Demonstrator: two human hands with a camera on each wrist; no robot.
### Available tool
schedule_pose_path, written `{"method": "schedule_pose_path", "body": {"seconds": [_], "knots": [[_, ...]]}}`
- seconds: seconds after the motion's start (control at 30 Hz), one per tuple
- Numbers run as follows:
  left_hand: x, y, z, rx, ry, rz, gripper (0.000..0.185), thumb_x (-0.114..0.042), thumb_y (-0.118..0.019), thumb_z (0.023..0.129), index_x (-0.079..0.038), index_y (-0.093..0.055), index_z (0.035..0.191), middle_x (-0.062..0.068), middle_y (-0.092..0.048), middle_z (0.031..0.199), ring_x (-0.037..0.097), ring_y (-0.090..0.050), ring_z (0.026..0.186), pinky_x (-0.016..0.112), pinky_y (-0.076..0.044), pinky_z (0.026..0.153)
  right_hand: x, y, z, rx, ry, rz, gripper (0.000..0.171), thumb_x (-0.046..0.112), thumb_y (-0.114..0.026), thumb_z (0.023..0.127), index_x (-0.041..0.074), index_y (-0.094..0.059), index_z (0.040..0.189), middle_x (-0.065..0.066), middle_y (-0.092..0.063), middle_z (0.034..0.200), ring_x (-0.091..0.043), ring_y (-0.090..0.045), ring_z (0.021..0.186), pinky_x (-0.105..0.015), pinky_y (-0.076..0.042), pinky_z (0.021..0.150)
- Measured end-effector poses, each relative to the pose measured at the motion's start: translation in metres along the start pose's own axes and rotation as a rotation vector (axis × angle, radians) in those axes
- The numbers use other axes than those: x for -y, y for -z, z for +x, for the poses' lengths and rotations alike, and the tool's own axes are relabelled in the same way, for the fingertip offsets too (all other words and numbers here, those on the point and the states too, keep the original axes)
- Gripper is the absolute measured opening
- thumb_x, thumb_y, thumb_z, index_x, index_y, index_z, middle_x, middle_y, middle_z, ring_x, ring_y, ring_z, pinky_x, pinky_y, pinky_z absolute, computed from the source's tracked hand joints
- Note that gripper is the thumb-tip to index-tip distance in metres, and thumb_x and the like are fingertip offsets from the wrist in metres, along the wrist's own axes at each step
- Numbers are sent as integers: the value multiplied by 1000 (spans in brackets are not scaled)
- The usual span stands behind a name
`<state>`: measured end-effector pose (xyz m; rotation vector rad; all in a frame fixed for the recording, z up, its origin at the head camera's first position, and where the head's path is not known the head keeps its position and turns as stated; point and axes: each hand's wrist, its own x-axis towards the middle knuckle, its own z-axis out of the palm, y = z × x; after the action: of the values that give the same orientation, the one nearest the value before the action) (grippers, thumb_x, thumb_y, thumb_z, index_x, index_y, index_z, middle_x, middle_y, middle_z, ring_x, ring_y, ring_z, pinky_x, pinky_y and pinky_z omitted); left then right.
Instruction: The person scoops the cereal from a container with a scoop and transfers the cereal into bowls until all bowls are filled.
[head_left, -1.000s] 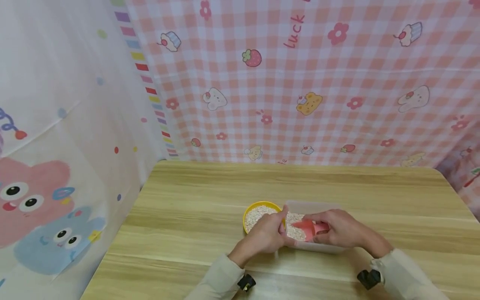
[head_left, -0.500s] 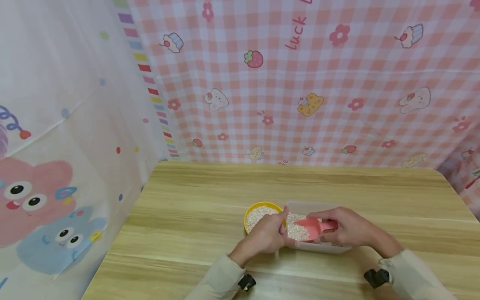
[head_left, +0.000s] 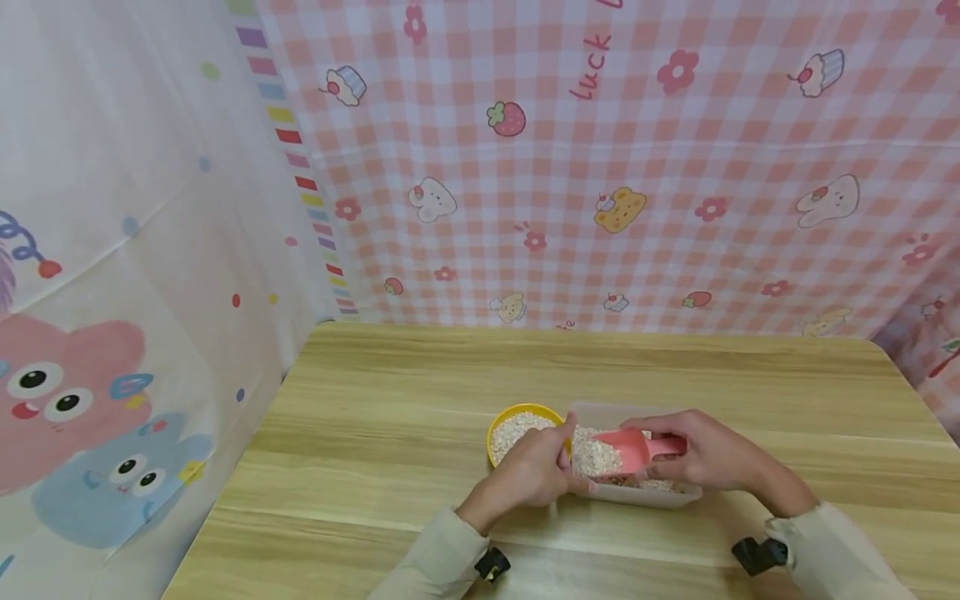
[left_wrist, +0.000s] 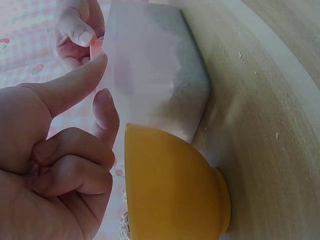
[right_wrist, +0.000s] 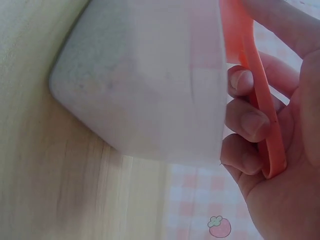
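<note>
My right hand (head_left: 701,450) grips the handle of a coral-pink scoop (head_left: 632,450), its fingers curled round it in the right wrist view. Pale flakes like rolled oats (head_left: 597,457) lie heaped at the scoop's mouth, over a translucent plastic box (head_left: 652,497). My left hand (head_left: 528,471) holds the left end of the box, thumb and index finger at its rim and the other fingers curled in. Just left of the box stands a yellow bowl (left_wrist: 170,185) full of the same flakes, partly hidden by that hand in the head view.
The bowl and box stand close together on a wood-grain table (head_left: 390,467). A few stray flakes (left_wrist: 240,55) lie on the tabletop in the left wrist view. A pink checked cloth (head_left: 465,242) hangs behind the table, with a white printed cloth (head_left: 172,275) at the left.
My right hand has drawn the scoop to the right and tilted it, and more of its pink inside shows beside the flakes. The left hand has stayed at the box.
</note>
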<state>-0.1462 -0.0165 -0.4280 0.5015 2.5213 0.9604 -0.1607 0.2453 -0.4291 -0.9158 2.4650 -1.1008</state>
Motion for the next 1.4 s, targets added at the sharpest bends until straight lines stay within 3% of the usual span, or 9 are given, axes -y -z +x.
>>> {"method": "schedule_pose_path", "body": {"seconds": [0.27, 0.53, 0.83, 1.4], "knots": [[0, -1, 0, -6, -9, 11, 99, -31, -84, 79, -8, -26, 156, -8, -56, 65, 6, -44, 53, 20, -41, 56, -3, 0, -6, -46, 2, 80, 54, 18, -75, 89, -2, -57, 135, -20, -65, 123, -3, -57, 77, -23, -52, 66], [2, -2, 1, -9, -26, 7, 99, -30, -84, 80, -7, -25, 156, -9, -57, 67, 5, -47, 55, 19, -43, 62, -7, -7, -8, -116, 65, 118, 53, 15, -77, 87, -2, -58, 134, -19, -68, 113, -1, -54, 66, -24, -50, 55], [5, -4, -2, -15, -38, -60, 100, -27, -83, 81, -8, -22, 158, -9, -58, 68, 5, -49, 56, 19, -44, 62, -13, -12, -9, -172, 65, 132, 54, 15, -78, 86, -2, -59, 133, -24, -66, 119, -4, -62, 78, -25, -55, 65], [6, -6, -7, -53, -36, -98, 98, -28, -83, 81, -12, -25, 158, -9, -58, 68, 6, -51, 57, 20, -45, 60, -14, -15, -11, -207, 54, 176, 53, 13, -76, 87, 0, -59, 135, -24, -65, 121, -5, -63, 78, -26, -56, 67]]}}
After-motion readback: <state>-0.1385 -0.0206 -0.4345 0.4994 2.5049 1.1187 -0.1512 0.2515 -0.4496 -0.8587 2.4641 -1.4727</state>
